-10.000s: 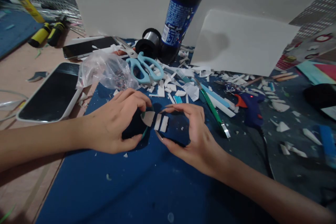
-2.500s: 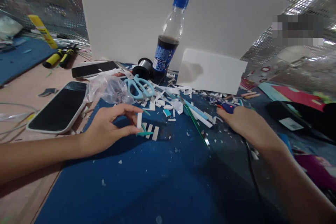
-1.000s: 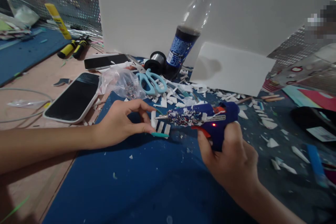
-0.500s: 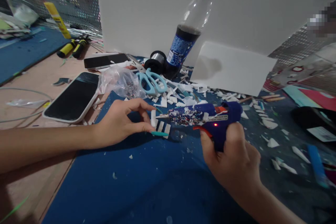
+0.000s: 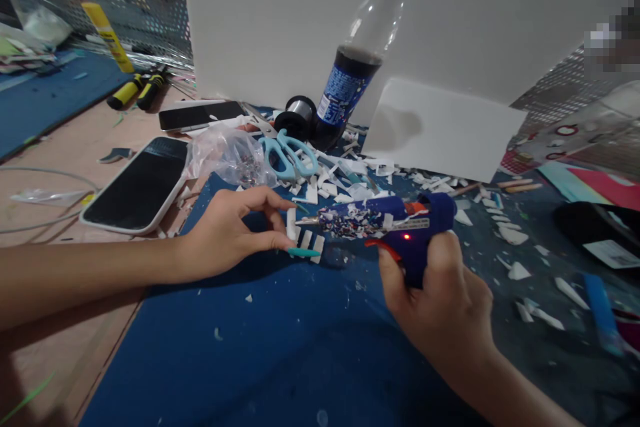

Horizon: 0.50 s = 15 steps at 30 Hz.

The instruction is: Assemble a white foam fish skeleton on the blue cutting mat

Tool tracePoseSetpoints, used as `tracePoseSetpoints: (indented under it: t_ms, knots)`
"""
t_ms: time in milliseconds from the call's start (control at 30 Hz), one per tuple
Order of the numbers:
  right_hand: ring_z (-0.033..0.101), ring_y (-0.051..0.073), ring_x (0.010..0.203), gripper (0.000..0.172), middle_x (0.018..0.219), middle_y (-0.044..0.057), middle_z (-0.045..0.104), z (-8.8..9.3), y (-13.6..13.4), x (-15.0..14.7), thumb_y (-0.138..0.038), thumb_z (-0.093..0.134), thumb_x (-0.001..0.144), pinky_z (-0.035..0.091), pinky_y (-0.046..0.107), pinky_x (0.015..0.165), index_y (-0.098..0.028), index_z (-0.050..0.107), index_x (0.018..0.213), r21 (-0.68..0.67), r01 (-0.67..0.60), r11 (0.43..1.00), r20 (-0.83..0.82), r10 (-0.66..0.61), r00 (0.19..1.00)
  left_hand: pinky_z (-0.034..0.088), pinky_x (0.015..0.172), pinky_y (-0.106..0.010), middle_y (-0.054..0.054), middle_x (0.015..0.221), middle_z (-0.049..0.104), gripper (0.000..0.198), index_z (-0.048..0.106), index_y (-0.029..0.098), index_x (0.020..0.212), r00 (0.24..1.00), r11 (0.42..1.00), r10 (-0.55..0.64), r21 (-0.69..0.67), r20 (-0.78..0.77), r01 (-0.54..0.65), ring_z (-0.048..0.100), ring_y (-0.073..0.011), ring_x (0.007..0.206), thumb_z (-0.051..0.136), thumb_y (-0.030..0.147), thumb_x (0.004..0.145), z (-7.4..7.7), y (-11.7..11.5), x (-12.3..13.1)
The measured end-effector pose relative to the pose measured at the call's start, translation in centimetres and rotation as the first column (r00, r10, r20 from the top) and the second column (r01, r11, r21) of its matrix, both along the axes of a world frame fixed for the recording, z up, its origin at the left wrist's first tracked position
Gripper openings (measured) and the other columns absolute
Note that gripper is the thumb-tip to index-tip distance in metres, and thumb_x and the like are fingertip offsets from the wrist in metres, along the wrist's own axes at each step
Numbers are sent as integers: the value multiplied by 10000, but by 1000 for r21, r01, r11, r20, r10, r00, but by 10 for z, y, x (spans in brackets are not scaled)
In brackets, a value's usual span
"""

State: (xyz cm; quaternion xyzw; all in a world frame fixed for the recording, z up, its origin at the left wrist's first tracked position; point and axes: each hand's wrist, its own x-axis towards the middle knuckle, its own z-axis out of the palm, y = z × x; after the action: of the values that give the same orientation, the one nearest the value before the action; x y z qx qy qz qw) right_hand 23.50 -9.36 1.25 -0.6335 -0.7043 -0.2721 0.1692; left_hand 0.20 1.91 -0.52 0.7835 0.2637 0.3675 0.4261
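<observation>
We judge the gluing to be partway through. Our left hand (image 5: 227,233) pinches 1 upright white strip (image 5: 291,224) between thumb and fingers, just above the blue mat (image 5: 240,347), and the nozzle of the glue gun (image 5: 390,220) meets, or nearly meets, its edge. Our right hand (image 5: 445,300) has its fingers wrapped around the gun's handle, 1 of them by the orange trigger. We cannot tell whether glue has come out. At least 2 loose strips (image 5: 319,243) lie close by on the mat, gaps between them, so those look unjoined.

Behind, the capped bottle (image 5: 345,83) is partly full of dark liquid. The clear plastic bag (image 5: 223,150) holds small dark bits. We cannot see inside the yellow tube (image 5: 107,35).
</observation>
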Motion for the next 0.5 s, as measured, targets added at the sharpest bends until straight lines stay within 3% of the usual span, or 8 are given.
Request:
tracePoseSetpoints:
  t_ms: [200, 333, 433, 500]
  knots:
    - [564, 199, 480, 155, 601, 39, 543, 4, -2, -5, -252, 520, 862, 236, 271, 402, -205, 376, 891, -61, 36, 997, -1, -36, 999, 573, 863, -272, 36, 654, 685, 157, 603, 189, 774, 999, 997, 19, 67, 45, -22, 703, -144, 790, 743, 259, 761, -2, 0, -1]
    - [574, 234, 494, 208, 572, 51, 522, 18, 4, -5, -387, 486, 871, 281, 288, 431, -202, 397, 838, -137, 294, 946, -15, -299, 954, 570, 883, -262, 46, 635, 670, 136, 608, 185, 763, 993, 996, 38, 78, 109, -47, 689, -117, 702, 739, 225, 761, -3, -1, 0]
    - [634, 330, 653, 432, 685, 166, 596, 36, 16, 8, -497, 396, 880, 391, 353, 525, -86, 503, 961, -288, 543, 789, -1, -567, 824, 594, 812, -268, 35, 638, 672, 104, 650, 186, 801, 989, 992, 100, 62, 109, -107, 691, -141, 729, 738, 201, 748, -2, -1, 0]
    - [646, 387, 820, 511, 837, 260, 634, 46, 27, 22, -446, 338, 898, 432, 401, 633, 0, 549, 1027, -485, 645, 591, 59, -714, 698, 606, 687, -260, 27, 660, 675, 154, 685, 191, 888, 988, 990, 129, 49, 81, -134, 671, -141, 670, 737, 215, 744, -2, -2, 0]
